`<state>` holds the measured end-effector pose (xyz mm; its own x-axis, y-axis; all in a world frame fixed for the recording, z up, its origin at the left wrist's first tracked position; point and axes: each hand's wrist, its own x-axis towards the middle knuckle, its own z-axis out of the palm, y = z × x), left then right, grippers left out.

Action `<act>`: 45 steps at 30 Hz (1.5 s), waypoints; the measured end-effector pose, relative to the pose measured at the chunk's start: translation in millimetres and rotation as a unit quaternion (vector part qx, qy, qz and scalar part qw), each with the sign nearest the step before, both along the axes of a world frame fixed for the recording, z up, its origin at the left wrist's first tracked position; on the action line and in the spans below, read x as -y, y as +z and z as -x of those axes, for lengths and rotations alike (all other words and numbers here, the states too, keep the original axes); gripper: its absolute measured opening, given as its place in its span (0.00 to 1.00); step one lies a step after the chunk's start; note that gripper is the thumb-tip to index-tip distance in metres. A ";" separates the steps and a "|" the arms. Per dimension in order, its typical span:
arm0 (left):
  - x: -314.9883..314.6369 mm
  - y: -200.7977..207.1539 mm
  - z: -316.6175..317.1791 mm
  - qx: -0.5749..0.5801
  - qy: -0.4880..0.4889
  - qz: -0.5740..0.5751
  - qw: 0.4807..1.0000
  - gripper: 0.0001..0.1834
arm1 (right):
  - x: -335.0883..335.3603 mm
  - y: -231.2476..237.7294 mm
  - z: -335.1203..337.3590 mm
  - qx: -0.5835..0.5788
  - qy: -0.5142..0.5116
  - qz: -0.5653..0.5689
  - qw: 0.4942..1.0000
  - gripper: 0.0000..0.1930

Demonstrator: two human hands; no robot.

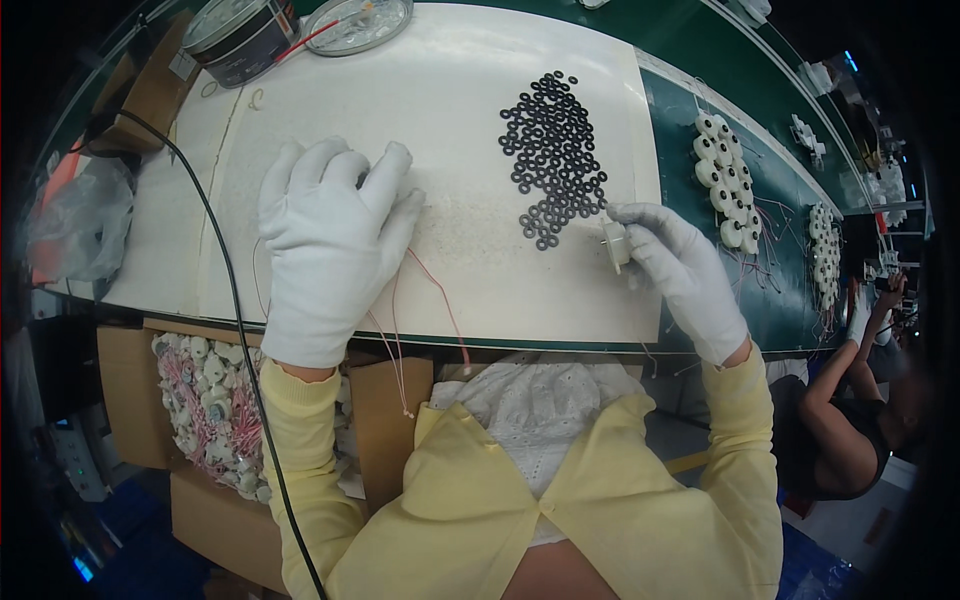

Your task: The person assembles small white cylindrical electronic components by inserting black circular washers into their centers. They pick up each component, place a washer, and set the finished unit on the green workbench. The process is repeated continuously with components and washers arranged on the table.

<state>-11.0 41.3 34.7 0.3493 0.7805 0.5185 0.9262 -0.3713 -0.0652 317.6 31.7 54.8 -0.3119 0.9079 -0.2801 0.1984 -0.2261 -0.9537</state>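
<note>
My right hand (670, 265), in a white glove, pinches a small white round part with wires (615, 247) between thumb and fingers, beside the lower right of a pile of black rings (550, 140). My left hand (325, 235), also gloved, rests back-up on the white board with bent fingers cupped over it. Thin pink wires (440, 290) run out from beneath this hand, and some hang over the table's near edge. What lies under its palm and fingers is hidden.
Rows of white round parts with black centres (727, 185) stand on the green surface at right. An open carton (215, 415) of wired parts sits below the left edge. A black cable (225, 250) crosses the left side. A can (240, 45) stands far left; another person (850, 420) sits at right.
</note>
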 end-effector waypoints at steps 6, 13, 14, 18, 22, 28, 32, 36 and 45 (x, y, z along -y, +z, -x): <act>9.4 -2.4 -2.6 0.054 0.006 0.021 0.998 0.21 | -4.1 -2.2 7.3 0.021 0.022 -0.026 0.999 0.18; 24.6 -9.7 -16.5 0.058 -0.021 0.008 0.998 0.25 | -17.0 -2.2 19.7 0.195 0.146 -0.316 0.917 0.15; 27.9 -11.6 -20.7 0.068 -0.032 0.008 0.997 0.25 | -21.4 0.2 22.4 0.219 0.173 -0.360 0.890 0.16; 40.6 -22.2 -33.5 0.102 -0.038 -0.007 0.994 0.26 | -31.6 4.4 29.1 0.273 0.223 -0.375 0.857 0.17; 43.0 -28.6 -36.1 0.134 -0.016 -0.003 0.991 0.26 | -35.3 4.5 32.8 0.337 0.242 -0.426 0.804 0.18; 44.0 -32.1 -36.1 0.147 -0.006 -0.008 0.989 0.26 | -36.1 15.6 44.5 0.419 0.289 -0.452 0.733 0.18; 45.2 -33.8 -35.9 0.156 0.006 0.010 0.988 0.29 | -34.2 21.5 47.4 0.437 0.287 -0.492 0.696 0.14; 45.9 -36.2 -35.9 0.166 0.014 0.002 0.986 0.29 | -26.5 37.2 36.8 0.532 0.347 -0.472 0.611 0.14; 47.3 -36.0 -32.4 0.156 0.005 0.010 0.988 0.29 | -31.6 41.6 27.7 0.494 0.382 -0.456 0.634 0.16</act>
<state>21.4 -6.0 -1.3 0.1672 0.7941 0.5843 0.9036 -0.3605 0.2313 289.8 63.3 96.4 -0.8396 0.5225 -0.1486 0.5202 0.8521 0.0570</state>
